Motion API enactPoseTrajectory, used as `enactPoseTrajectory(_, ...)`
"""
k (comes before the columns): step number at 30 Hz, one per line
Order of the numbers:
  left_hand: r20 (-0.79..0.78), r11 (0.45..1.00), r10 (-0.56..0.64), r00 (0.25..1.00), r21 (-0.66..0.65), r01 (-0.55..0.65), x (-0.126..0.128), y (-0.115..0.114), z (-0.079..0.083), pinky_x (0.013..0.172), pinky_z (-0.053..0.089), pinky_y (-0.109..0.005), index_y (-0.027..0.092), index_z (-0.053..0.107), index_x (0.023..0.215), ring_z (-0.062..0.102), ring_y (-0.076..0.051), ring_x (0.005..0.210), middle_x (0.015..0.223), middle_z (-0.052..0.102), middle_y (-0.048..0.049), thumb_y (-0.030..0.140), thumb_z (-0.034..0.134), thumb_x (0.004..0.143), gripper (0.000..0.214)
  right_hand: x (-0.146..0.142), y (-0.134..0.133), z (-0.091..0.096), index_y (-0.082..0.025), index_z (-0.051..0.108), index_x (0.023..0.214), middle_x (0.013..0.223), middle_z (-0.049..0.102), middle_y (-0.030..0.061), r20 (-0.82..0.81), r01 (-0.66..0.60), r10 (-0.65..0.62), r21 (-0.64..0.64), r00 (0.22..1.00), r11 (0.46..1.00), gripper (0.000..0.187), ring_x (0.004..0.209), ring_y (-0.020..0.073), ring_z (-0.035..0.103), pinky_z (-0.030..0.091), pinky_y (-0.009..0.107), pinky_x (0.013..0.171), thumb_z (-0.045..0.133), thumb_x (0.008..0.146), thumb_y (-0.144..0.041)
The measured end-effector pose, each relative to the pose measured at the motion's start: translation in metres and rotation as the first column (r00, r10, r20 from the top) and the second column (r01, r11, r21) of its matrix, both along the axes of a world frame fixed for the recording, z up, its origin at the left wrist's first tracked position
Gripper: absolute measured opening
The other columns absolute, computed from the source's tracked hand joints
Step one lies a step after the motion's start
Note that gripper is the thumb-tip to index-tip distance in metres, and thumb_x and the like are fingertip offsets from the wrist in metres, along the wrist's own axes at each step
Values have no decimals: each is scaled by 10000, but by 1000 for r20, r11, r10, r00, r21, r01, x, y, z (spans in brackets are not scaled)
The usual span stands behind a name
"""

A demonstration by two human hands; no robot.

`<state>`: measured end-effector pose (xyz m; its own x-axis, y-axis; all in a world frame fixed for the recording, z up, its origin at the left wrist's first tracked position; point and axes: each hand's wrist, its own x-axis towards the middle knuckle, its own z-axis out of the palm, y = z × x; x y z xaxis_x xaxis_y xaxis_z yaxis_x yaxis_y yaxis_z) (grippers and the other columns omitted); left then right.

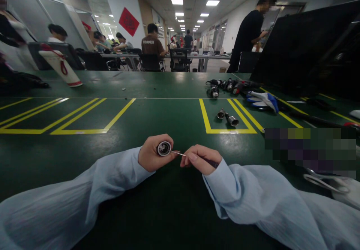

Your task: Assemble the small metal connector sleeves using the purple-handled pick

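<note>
My left hand [155,153] is closed around a round cylindrical part [164,148] with a pale rim, its open end turned toward me. Small dark and light pieces show inside that opening. A screwdriver [177,153] with a thin metal shaft and dark handle is in my right hand [201,158], fingers wrapped round it. The shaft's tip reaches the part's opening; how deep it goes I cannot tell. Beyond my right hand, a small metal cup-shaped piece [221,114] and a metal nozzle [232,120] lie inside a yellow-taped rectangle.
Several dark tools with cables [229,85] lie at the back right, beside a white and blue glove [263,101]. A white cylinder with a red cord [62,68] leans at the far left. Yellow tape [78,132] marks the green table [157,117]. Other people are beyond it.
</note>
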<state>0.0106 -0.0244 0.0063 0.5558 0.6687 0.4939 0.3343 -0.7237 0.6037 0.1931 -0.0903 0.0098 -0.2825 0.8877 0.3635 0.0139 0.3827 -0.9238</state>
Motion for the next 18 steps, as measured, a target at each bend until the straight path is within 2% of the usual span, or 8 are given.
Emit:
enactPoseTrajectory(6,46,978,-118,992,-169,124,-4,-3,7,477,335,-212,122,534,725,435,-96,526,607,488,3,227,443,738,139,0,0,-1,-160,581,699,694,594,32,26,33,-33,-19,999,999,251,679,144,555,447,302,664,445,860,-297)
enactPoseTrajectory(10,60,976,-55,997,-206,66,-4,-3,7,488,331,-223,137,523,671,423,-106,527,568,468,8,170,379,711,153,3,2,-2,-162,566,670,646,589,25,-68,11,-12,-21,998,1000,263,629,136,550,453,288,621,464,851,-323)
enactPoseTrajectory(14,70,982,52,996,-187,-38,-3,-2,8,506,348,-230,140,520,653,435,-114,541,572,482,2,160,351,721,183,7,4,-1,-170,539,665,608,582,17,-188,14,-14,0,982,1000,260,573,130,547,453,277,567,470,842,-347)
enactPoseTrajectory(18,27,985,52,998,-166,-46,-3,1,9,506,356,-226,143,510,631,446,-115,542,564,484,5,165,356,722,180,0,4,-2,-180,527,743,750,604,37,19,171,-173,83,985,982,105,687,145,567,458,306,659,505,813,-255)
